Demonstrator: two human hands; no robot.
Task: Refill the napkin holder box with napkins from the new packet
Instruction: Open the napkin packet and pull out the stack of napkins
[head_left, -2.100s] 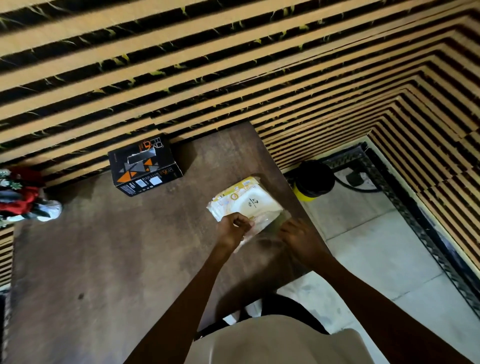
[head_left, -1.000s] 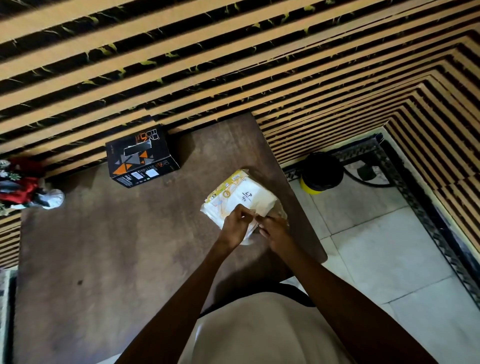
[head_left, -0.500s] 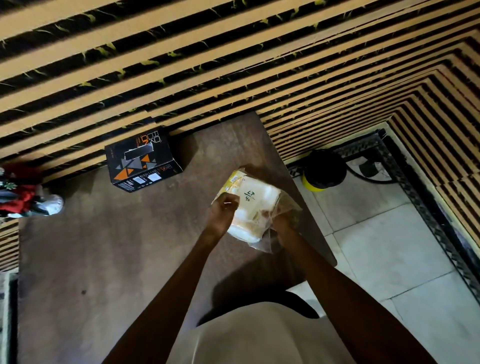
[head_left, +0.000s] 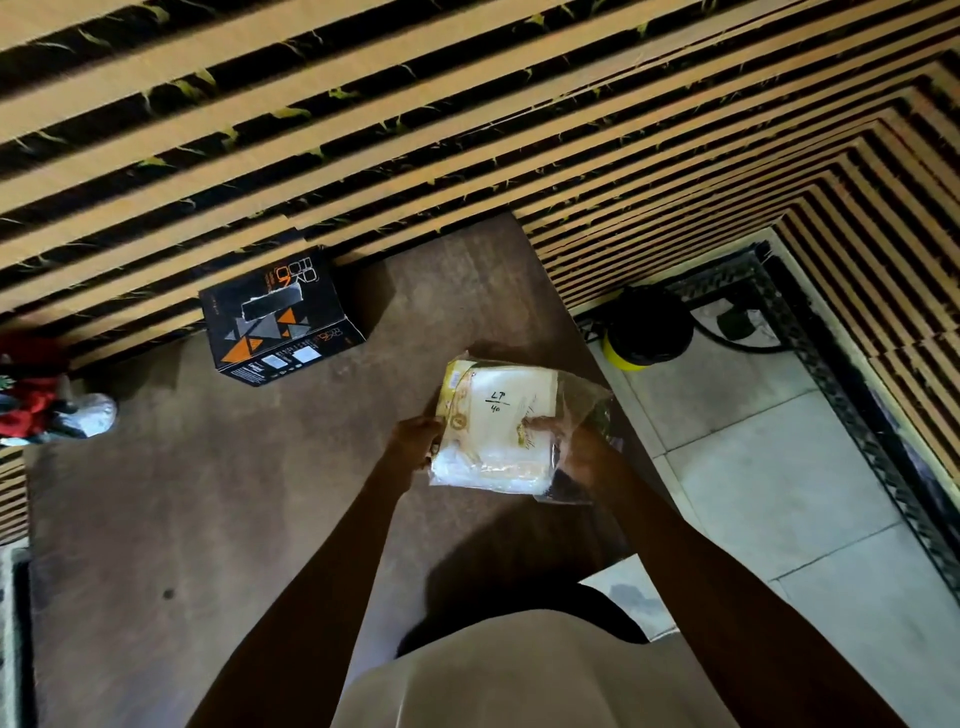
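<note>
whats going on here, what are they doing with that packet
A person is holding a plastic-wrapped napkin packet in both hands above a brown table. The left hand grips its left edge and the right hand grips the loose clear wrapper on the right side, apparently working it open. The black napkin holder box sits untouched at the far edge of the table by the slatted wall. No napkins have gone into it yet.

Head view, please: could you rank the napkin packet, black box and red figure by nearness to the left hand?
1. Napkin packet: held in the left hand.
2. Black box: farther back, by the wall.
3. Red figure: at the far left edge.
</note>
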